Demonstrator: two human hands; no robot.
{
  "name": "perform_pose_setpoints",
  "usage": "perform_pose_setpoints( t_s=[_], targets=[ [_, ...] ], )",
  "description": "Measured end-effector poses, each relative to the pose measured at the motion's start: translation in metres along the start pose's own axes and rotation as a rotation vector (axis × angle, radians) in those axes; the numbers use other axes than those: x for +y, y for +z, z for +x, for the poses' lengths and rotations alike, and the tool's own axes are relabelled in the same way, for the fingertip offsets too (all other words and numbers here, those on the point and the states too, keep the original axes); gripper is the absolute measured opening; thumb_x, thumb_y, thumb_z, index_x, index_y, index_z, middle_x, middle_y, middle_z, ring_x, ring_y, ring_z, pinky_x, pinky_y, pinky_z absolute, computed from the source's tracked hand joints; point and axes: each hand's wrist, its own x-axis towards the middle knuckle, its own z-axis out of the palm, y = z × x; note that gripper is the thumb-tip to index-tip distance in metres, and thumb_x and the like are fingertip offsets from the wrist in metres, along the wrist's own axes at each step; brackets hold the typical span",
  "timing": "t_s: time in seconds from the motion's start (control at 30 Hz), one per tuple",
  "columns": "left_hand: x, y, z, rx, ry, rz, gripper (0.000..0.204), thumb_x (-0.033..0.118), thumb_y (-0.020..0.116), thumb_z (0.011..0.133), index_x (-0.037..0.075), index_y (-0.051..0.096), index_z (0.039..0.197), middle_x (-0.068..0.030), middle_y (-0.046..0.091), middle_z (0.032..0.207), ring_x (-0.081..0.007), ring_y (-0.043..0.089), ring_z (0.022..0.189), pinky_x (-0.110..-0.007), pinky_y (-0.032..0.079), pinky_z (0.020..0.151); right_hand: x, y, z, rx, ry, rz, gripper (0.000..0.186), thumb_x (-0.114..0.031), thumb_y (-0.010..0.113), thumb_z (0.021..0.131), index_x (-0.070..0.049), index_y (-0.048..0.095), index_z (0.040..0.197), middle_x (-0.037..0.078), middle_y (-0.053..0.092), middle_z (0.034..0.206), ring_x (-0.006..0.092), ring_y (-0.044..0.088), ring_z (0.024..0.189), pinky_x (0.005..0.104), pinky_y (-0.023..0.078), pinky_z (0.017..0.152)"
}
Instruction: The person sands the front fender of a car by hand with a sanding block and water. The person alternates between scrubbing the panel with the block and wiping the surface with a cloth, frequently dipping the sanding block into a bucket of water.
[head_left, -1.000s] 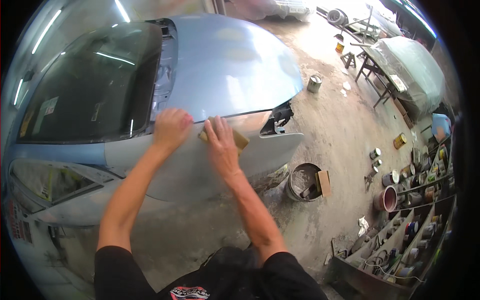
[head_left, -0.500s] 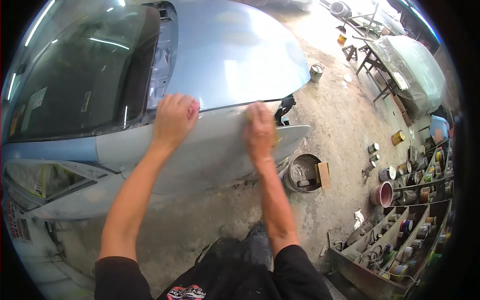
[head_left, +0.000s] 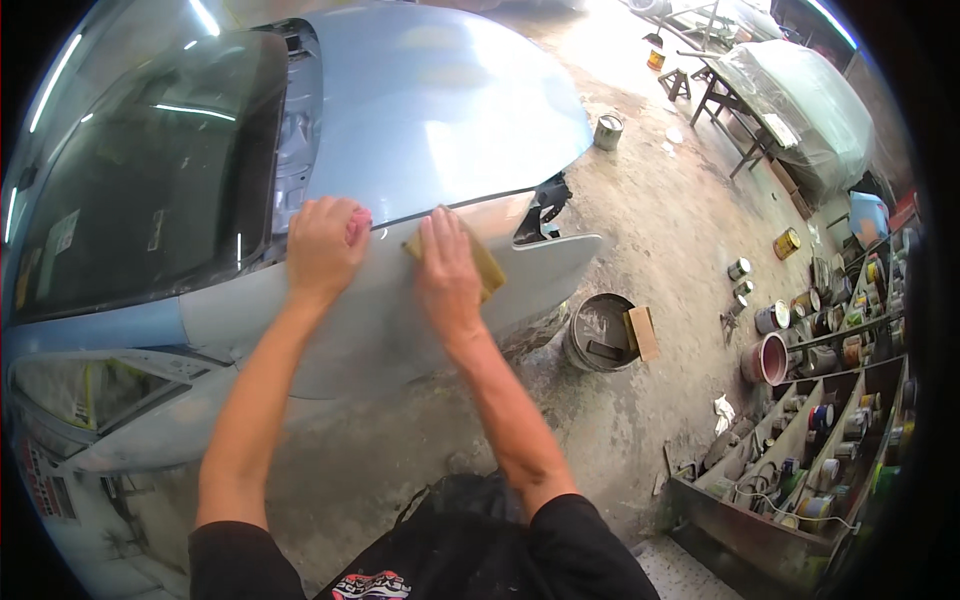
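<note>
My right hand (head_left: 447, 275) presses a yellow-brown sheet of sandpaper (head_left: 490, 271) against the grey car fender (head_left: 370, 335), fingers laid over it near the seam below the hood. The sheet's edges show on both sides of the fingers. My left hand (head_left: 325, 243) is closed at the fender's top edge, close to the windshield corner. A small pink thing (head_left: 357, 224) shows in its grip, mostly hidden; it may be a piece of sponge. Beyond both hands lies the light blue hood (head_left: 450, 110).
On the floor to the right, a bucket (head_left: 592, 345) holds a dark block, with cardboard at its rim. Several paint cans stand farther right by a compartmented rack (head_left: 740, 520). A plastic-covered car part (head_left: 800, 110) rests on a stand at the far right. The windshield (head_left: 150, 170) is at left.
My right hand has slid left along the fender with the sandpaper, toward my left hand. My left hand keeps its place on the car. The whole view has shifted slightly.
</note>
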Motion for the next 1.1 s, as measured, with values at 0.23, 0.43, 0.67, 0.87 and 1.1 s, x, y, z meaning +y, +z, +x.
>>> perform_pose_setpoints(
  t_s=[0.23,0.43,0.67,0.87,1.1],
  targets=[
    [0.009,0.0,0.01,-0.014,0.021,0.026,0.019,0.019,0.081,0.086,0.01,0.07,0.099,-0.0066,0.066,0.095,-0.0314,0.062,0.093,-0.046,0.048,0.082,0.037,-0.003,0.021,0.017,0.198,-0.17,0.056,-0.005,0.055,0.094,0.012,0.054,0.147,0.031,0.052,0.157,0.0421,0.049,0.149,0.0527,0.035,0.126],
    [-0.001,-0.003,0.004,0.001,0.011,0.041,0.02,0.02,0.081,0.087,0.009,0.069,0.099,-0.0073,0.066,0.095,-0.032,0.062,0.093,-0.046,0.048,0.082,0.031,-0.013,-0.011,0.04,-0.029,0.141,0.059,0.0,0.055,0.094,0.005,0.052,0.153,0.026,0.049,0.161,0.041,0.045,0.152,0.0577,0.033,0.126],
    [-0.004,-0.005,0.001,-0.017,0.028,0.075,0.021,0.017,0.08,0.086,0.007,0.07,0.101,-0.0094,0.067,0.095,-0.0329,0.062,0.092,-0.047,0.048,0.082,-0.043,0.005,-0.045,0.056,0.076,0.214,0.064,0.002,0.053,0.094,0.005,0.048,0.157,0.027,0.045,0.164,0.0409,0.038,0.157,0.0576,0.029,0.129],
    [0.007,0.002,0.01,-0.031,0.035,0.062,0.018,0.021,0.08,0.088,0.01,0.07,0.1,-0.0072,0.067,0.093,-0.0315,0.062,0.092,-0.046,0.048,0.082,0.057,-0.01,0.003,0.157,0.284,0.092,0.061,0.002,0.053,0.094,0.007,0.048,0.155,0.027,0.041,0.167,0.0438,0.037,0.157,0.0572,0.03,0.128],
    [-0.003,-0.002,0.006,-0.032,0.053,0.089,0.018,0.02,0.08,0.088,0.01,0.07,0.099,-0.0082,0.066,0.093,-0.0326,0.061,0.089,-0.047,0.048,0.081,0.016,0.009,-0.032,0.271,0.274,0.2,0.06,0.003,0.054,0.096,0.007,0.049,0.155,0.028,0.044,0.164,0.0464,0.038,0.155,0.0583,0.03,0.128]
  ],
)
